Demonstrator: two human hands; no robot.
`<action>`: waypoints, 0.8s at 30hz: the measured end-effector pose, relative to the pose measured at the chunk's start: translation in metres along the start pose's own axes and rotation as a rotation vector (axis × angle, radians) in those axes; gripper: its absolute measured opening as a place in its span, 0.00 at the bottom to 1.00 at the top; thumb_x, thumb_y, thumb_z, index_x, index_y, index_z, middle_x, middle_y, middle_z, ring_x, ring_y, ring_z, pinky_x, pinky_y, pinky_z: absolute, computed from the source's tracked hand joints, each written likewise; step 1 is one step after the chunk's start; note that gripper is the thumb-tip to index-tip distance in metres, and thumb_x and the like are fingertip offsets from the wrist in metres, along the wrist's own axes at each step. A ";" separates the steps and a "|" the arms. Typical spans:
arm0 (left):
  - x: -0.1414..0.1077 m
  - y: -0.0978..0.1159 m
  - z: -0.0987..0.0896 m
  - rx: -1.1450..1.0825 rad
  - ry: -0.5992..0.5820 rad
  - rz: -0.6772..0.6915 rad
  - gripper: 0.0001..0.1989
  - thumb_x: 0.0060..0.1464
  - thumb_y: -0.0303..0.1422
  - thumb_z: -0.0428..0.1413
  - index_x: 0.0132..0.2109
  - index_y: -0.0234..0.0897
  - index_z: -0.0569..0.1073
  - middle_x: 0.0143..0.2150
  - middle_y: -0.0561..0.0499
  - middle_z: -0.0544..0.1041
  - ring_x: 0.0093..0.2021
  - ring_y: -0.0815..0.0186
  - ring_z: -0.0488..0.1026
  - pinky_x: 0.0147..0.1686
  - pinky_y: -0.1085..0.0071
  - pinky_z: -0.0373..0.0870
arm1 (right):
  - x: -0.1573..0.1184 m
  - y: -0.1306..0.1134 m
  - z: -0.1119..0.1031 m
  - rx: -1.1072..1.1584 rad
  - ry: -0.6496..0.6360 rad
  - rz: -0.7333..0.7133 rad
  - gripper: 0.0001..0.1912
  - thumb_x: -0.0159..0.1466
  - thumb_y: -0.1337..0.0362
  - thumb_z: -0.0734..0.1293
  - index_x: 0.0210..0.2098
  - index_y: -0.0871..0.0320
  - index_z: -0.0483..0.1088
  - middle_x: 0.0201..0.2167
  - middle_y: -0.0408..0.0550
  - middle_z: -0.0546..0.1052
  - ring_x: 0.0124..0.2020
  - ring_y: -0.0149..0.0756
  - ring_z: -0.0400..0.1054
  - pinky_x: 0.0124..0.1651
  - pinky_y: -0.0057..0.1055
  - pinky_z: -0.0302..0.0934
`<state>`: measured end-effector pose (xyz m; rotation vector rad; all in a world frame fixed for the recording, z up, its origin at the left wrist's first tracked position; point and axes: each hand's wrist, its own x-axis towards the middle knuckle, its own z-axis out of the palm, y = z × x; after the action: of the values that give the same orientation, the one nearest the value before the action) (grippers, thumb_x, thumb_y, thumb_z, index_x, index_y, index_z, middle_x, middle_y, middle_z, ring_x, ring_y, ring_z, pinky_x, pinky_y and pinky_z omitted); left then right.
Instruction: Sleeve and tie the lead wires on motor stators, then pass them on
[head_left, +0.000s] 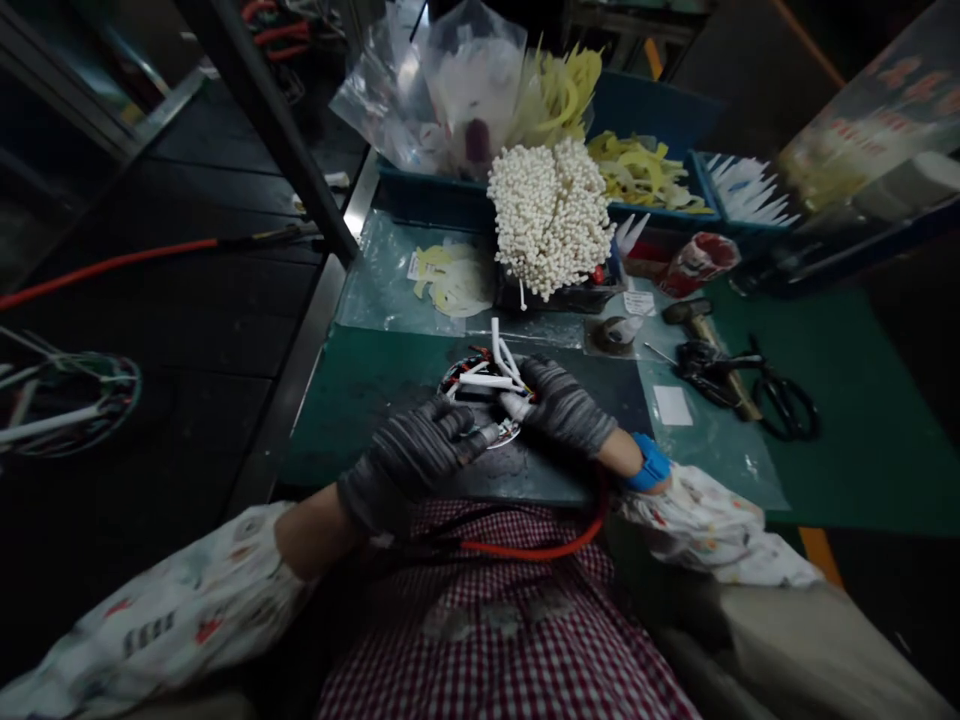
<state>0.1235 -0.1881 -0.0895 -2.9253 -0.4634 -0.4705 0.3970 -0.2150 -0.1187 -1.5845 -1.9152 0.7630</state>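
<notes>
A round motor stator (504, 432) lies on the dark work mat, with coloured wires and white sleeves (486, 381) over its face. One white sleeve stands up at its far side. My left hand (420, 450), in a grey striped glove, closes on the stator's near left edge, thumb across the rim. My right hand (564, 405), gloved alike with pale fingertips, pinches the wires at the stator's right side. The exact fingertip contact is partly hidden. An orange-red cable (540, 550) loops below my hands, in front of the checked apron.
Behind the stator stands a bundle of white-tipped sticks (551, 220). Blue bins (439, 190) hold yellow strips and white pieces. A hammer (724, 360), black-handled scissors (784, 400) and a red can (701, 262) are at the right. Another wired stator (71, 405) lies left, beyond a metal post (274, 120).
</notes>
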 end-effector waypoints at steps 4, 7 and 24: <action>0.007 -0.017 -0.025 0.020 -0.134 0.146 0.13 0.71 0.26 0.56 0.57 0.41 0.82 0.52 0.44 0.86 0.49 0.55 0.83 0.41 0.64 0.79 | 0.045 0.009 -0.013 0.073 -0.206 -0.192 0.18 0.67 0.57 0.76 0.55 0.55 0.81 0.48 0.49 0.87 0.43 0.42 0.80 0.51 0.43 0.78; -0.001 -0.024 -0.023 0.027 -0.093 0.163 0.11 0.69 0.26 0.58 0.53 0.41 0.83 0.51 0.44 0.87 0.51 0.55 0.82 0.47 0.60 0.79 | 0.051 0.014 -0.015 0.114 -0.236 -0.249 0.17 0.68 0.56 0.76 0.54 0.54 0.81 0.47 0.47 0.87 0.43 0.41 0.81 0.49 0.40 0.78; -0.031 0.010 0.054 -0.180 0.154 -0.453 0.10 0.69 0.40 0.60 0.43 0.43 0.85 0.59 0.46 0.85 0.65 0.51 0.78 0.68 0.48 0.72 | 0.018 -0.056 -0.061 0.315 0.801 -0.324 0.06 0.67 0.58 0.79 0.37 0.46 0.79 0.36 0.41 0.85 0.38 0.42 0.83 0.43 0.41 0.81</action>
<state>0.1138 -0.1963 -0.1510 -2.9080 -1.1221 -0.8236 0.3993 -0.2008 -0.0350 -1.1007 -1.3222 0.2101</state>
